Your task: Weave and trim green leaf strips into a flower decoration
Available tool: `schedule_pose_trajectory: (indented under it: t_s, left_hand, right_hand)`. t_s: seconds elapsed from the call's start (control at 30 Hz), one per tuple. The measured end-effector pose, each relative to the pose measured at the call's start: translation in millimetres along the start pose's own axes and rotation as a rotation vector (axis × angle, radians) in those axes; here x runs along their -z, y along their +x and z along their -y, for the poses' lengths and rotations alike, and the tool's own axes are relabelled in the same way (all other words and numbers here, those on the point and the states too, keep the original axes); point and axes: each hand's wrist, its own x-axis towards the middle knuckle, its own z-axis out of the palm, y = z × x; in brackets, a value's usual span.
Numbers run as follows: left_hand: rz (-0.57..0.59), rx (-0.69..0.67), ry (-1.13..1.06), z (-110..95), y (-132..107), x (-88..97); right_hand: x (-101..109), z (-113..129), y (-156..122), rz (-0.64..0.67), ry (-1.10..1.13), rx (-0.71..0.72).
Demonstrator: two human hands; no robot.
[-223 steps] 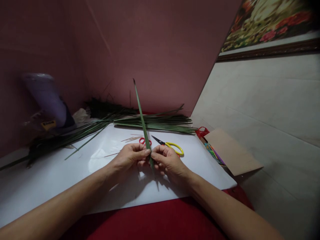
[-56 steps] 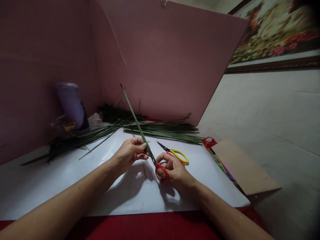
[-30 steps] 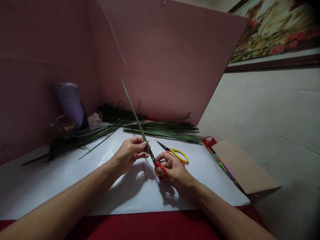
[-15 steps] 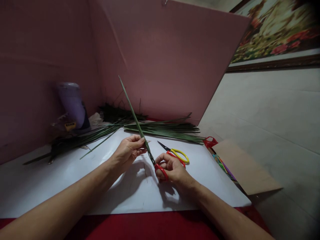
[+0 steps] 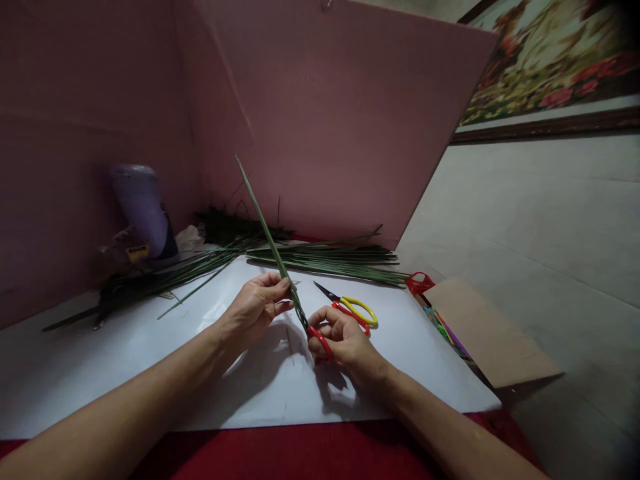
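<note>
My left hand [image 5: 257,308] pinches a long green leaf strip [image 5: 261,220] that rises up and to the left above the white sheet [image 5: 150,360]. My right hand [image 5: 340,340] is closed on the red-handled scissors [image 5: 320,339], whose blades meet the strip's lower end just below my left fingers. Yellow-handled scissors [image 5: 350,308] lie on the sheet right behind my right hand.
A bundle of green leaf strips [image 5: 330,257] lies across the back of the sheet, with more leaves [image 5: 150,280] to the left. A purple bottle [image 5: 143,210] stands at the back left. A cardboard box [image 5: 480,333] with coloured items sits at the right. Pink boards [image 5: 325,113] wall the back.
7.4 s ago both hands held the strip and the red scissors lay on the sheet. Since then my right hand has taken them; the blades have stayed at the strip's base as it tilts slightly.
</note>
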Motion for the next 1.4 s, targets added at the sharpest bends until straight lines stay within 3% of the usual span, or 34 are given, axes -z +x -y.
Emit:
schedule_pose_trajectory:
  t_s: [0.23,0.7,1.03,1.4]
  left_hand:
    - [0.004,0.019,-0.006,1.2,-1.0,-1.3]
    - [-0.012,-0.027,0.0,-2.6,1.3,2.9]
    - [-0.028,-0.003,0.059,-3.8,-3.0,-1.4]
    - [-0.005,0.057,0.003,-4.3,-1.8,-1.6]
  right_hand:
    - [-0.6,-1.1,0.6,-0.026,0.002,-0.007]
    - [1.0,-2.0,-0.5,0.047,-0.014,0.022]
    - [-1.8,3.2,-4.0,-0.073,-0.271,0.061]
    - [0.1,1.8,-4.0,-0.099,-0.258,0.121]
